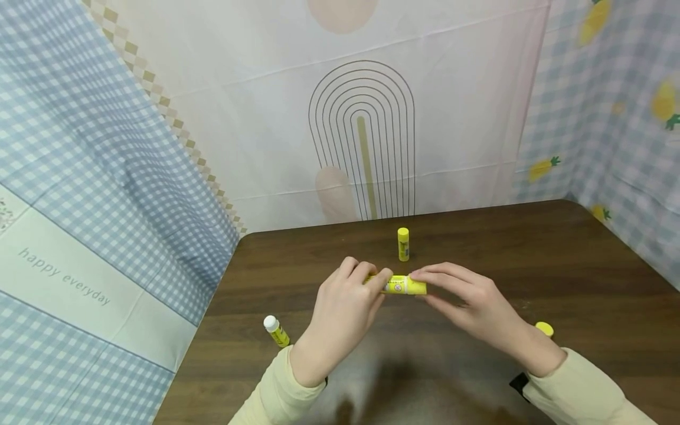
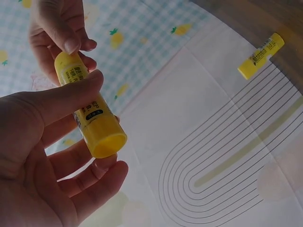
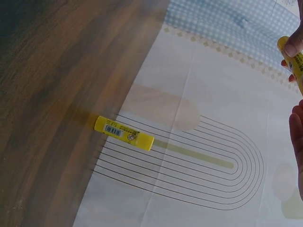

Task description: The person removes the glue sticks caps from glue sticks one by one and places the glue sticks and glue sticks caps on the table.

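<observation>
Both hands hold one yellow glue stick level above the dark wooden table. My left hand grips its left end, with the thumb laid across the label and the fingers curled beneath. My right hand pinches the other end with its fingertips. The left wrist view shows the stick's flat yellow end facing the camera. In the right wrist view only a sliver of the held stick shows at the right edge.
A second yellow glue stick stands upright just beyond the hands, also seen as the capped stick. An uncapped stick with a white tip lies at the front left. A loose yellow cap sits by my right wrist. Patterned cloth walls surround the table.
</observation>
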